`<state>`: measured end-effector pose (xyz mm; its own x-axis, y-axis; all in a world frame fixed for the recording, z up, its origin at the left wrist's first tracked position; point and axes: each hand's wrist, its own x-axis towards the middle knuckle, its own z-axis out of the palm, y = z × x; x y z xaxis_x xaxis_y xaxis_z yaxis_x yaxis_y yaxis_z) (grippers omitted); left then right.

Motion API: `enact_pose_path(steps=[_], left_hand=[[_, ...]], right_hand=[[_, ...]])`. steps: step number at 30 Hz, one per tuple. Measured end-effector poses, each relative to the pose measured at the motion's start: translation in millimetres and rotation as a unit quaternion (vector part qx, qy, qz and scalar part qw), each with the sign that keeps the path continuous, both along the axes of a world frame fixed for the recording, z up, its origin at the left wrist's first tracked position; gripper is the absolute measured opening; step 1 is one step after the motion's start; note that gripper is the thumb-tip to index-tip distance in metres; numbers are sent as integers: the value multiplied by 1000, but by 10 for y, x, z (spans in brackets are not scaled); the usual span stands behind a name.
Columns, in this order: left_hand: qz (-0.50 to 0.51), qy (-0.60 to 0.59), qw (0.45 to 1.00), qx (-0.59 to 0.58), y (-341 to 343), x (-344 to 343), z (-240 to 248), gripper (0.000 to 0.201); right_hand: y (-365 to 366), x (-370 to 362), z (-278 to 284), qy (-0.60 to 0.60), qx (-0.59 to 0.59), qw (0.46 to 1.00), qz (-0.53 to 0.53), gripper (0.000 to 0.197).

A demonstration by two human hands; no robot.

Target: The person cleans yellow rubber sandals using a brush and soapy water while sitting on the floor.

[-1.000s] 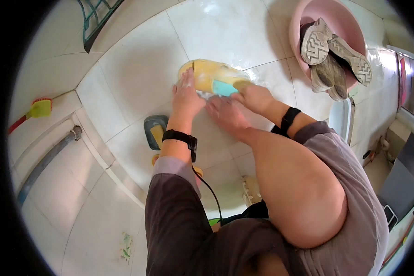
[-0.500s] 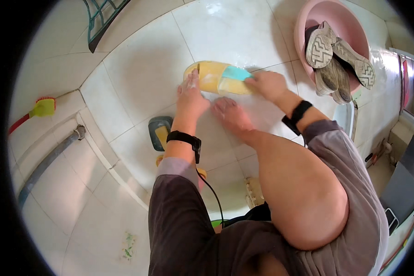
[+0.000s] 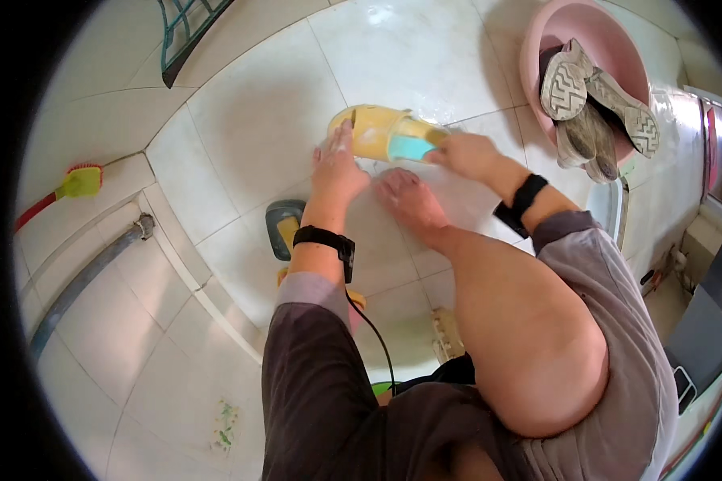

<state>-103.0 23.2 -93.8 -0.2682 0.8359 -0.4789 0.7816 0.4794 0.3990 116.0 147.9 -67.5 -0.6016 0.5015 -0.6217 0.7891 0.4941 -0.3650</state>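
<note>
Turquoise scrubber [image 3: 407, 149] has moved nearer the foot [image 3: 413, 199] on white tiles [image 3: 425, 68].

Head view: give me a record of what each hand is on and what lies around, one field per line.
Left hand: laid on the left end of a yellow slipper
Right hand: holding a turquoise scrubber against the slipper
Left of left forearm: dark dish with a yellow block
Upper right: pink basin with shoes
Far left: green brush with red handle
</note>
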Motion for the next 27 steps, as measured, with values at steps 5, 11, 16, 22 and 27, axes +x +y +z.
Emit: enact_pose_path(steps=[5, 11, 16, 22, 27], left_hand=[[13, -21, 1000, 3, 77, 150, 78, 87], [15, 4, 1000, 21, 40, 107, 31, 88], [59, -28, 996, 67, 174, 175, 20, 70], [266, -166, 928, 199, -73, 136, -83, 30], [276, -175, 941, 86, -122, 129, 101, 31]], right_hand=[[56, -88, 0, -40, -28, 998, -26, 44], [260, 291, 195, -68, -44, 995, -62, 47], [77, 341, 136, -47, 20, 997, -58, 44], [-84, -249, 152, 37, 5, 999, 9, 40], [66, 167, 39, 10, 34, 999, 8, 39]])
